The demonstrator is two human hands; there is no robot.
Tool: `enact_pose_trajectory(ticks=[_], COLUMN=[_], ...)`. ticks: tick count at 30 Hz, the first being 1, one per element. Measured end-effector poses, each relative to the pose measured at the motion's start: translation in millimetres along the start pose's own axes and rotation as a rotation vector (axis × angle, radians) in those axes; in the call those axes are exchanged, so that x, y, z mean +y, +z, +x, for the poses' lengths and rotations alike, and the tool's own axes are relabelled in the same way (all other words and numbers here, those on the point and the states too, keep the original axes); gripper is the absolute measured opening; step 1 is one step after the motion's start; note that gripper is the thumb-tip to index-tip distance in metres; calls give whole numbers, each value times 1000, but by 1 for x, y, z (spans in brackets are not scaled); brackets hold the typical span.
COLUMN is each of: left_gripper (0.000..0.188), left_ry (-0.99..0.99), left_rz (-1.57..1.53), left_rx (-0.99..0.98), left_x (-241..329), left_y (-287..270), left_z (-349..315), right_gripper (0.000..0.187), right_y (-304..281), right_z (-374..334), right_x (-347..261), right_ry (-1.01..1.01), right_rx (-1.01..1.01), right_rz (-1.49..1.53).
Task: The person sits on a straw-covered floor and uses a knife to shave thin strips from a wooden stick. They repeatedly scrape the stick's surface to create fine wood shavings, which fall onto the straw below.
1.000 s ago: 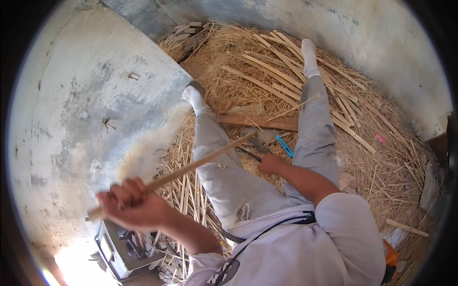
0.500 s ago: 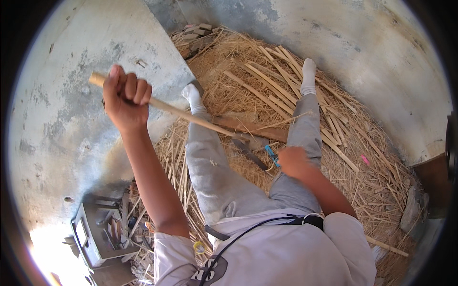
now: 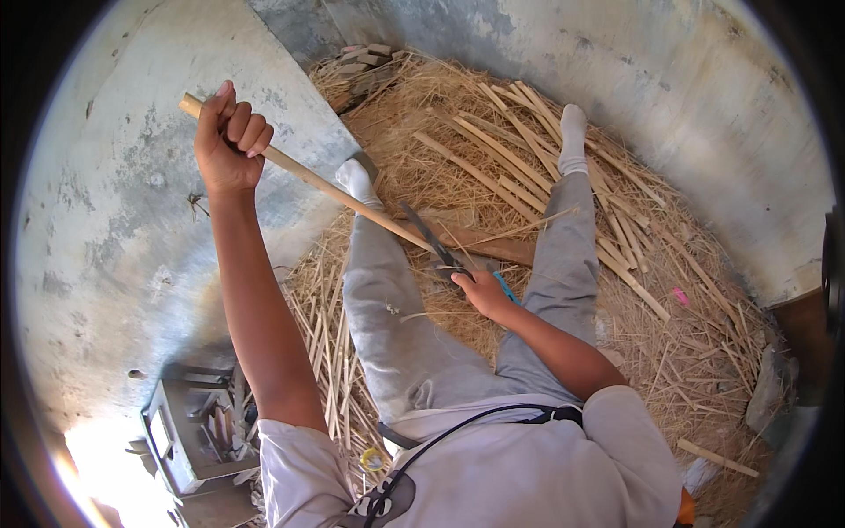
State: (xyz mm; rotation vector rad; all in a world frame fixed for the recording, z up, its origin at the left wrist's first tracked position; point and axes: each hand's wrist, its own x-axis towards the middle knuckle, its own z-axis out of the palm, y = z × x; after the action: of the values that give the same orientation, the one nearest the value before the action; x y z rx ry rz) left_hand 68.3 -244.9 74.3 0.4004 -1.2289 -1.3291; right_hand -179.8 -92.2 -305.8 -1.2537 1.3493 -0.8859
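To work well, the person should perhaps keep the stick (image 3: 321, 184) steady, its lower end near the brown plank (image 3: 506, 249), and the dark blade (image 3: 426, 232) away from the legs (image 3: 387, 304), the left hand's (image 3: 231, 141) fingers being curled around the stick, the right hand's (image 3: 482, 292) folded at the blade's near end.

A pale, faintly lavender shirt (image 3: 528, 475) with short, loose sleeves (image 3: 297, 458) — a dark rounded print (image 3: 396, 500) marks its front. A thin black cord (image 3: 466, 425) curves across it toward the waist. Below, creased grey trousers (image 3: 383, 304) — then white socks (image 3: 573, 136), ribbed-looking and bunched at the ankles.
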Motion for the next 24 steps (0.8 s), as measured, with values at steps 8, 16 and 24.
enact_pose_trajectory(ticks=[8, 16, 24], left_gripper=[38, 34, 33], left_ry=[29, 38, 65], left_rz=[29, 132, 91], left_rx=[-17, -31, -20], left_x=[-2, -10, -15], left_y=[-9, 24, 24], left_z=[-6, 9, 2], right_gripper=[48, 49, 49], right_y=[-18, 13, 1], right_z=[-28, -5, -41], right_x=[-82, 27, -35], right_ry=[-262, 223, -160], right_rx=[175, 61, 218], right_rz=[41, -201, 34])
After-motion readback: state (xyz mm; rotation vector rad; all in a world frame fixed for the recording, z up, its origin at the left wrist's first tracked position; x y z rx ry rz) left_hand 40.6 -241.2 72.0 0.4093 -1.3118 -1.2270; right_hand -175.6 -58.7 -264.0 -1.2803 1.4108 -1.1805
